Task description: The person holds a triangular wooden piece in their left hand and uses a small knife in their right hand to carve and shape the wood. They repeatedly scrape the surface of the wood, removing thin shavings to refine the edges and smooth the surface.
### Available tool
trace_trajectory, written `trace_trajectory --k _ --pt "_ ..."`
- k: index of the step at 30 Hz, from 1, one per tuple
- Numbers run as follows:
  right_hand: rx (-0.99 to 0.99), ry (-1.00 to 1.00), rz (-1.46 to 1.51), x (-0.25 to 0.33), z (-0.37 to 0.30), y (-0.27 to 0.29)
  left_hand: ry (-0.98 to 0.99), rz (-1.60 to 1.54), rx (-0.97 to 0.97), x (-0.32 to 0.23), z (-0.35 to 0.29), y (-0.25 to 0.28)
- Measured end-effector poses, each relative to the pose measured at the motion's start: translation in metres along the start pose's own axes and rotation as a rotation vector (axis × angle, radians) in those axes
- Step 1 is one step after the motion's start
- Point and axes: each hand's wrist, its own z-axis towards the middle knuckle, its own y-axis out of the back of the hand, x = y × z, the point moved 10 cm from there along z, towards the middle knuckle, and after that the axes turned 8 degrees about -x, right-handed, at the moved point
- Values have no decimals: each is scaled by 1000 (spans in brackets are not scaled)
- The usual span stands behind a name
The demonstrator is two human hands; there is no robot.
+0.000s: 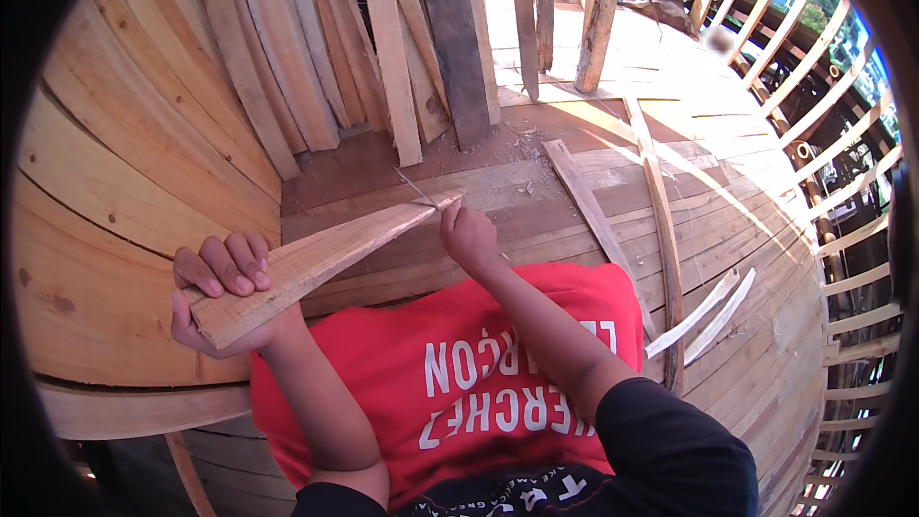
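A tapered wooden board slants across in front of me, its wide end at the lower left and its narrow tip pointing up and right. My left hand is wrapped around the wide end, thumb side below and fingers over the top. My right hand is closed in a pinch beside the narrow tip. From its fingers a thin, dark, rod-like piece runs up and left across the tip. Whether that piece is metal or cord cannot be made out.
Wooden planks line the left wall, and more boards lean upright ahead. Several loose strips lie on the plank floor to the right. A slatted rail curves along the far right. A red cloth covers my lap.
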Motion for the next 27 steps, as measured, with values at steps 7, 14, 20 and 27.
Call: trace_trajectory --k 7,14,20,27 --pt "166 -275 13 -46 2 -38 1 8 3 0 -10 -9" --pt "636 -461 509 -76 -4 -71 -1 -11 -17 0 -5 -1" --pt "1077 -723 670 -107 -23 -94 9 -30 -16 2 -10 -4" --pt "162 -228 19 -77 -4 -24 5 5 15 -2 -19 -16"
